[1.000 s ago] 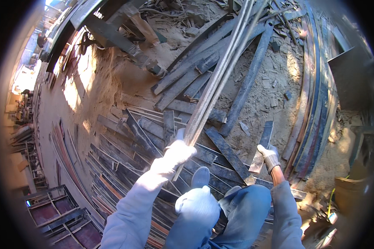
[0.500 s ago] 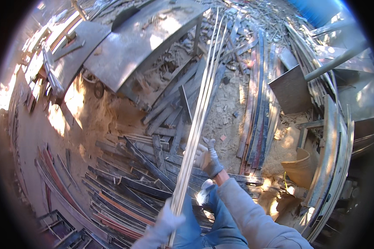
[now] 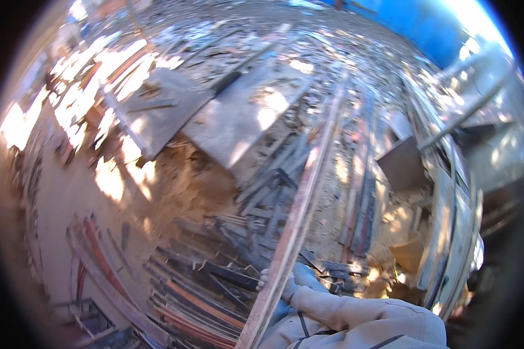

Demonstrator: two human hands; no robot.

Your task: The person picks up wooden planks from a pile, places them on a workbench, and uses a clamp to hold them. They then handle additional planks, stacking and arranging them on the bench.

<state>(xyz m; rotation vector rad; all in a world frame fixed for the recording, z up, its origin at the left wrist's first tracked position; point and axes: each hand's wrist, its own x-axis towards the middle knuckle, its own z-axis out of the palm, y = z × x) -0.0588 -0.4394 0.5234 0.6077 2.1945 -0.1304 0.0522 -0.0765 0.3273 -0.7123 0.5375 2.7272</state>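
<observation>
right hand (image 3: 289, 287) moved behind the long strips (image 3: 310, 198), fingers (image 3: 263, 279) curled around their left edge

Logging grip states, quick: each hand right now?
Left hand: out of view, cannot be told.
Right hand: holding the long strips, fingers curled at their left edge.

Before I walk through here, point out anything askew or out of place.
Left of the right hand, planks lie in a loose pile, their ends out of line. Farther right, a dark brown panel sits at a slant. Scraps are strewn over the far ground in no order. Blur hides any finer damage.
</observation>
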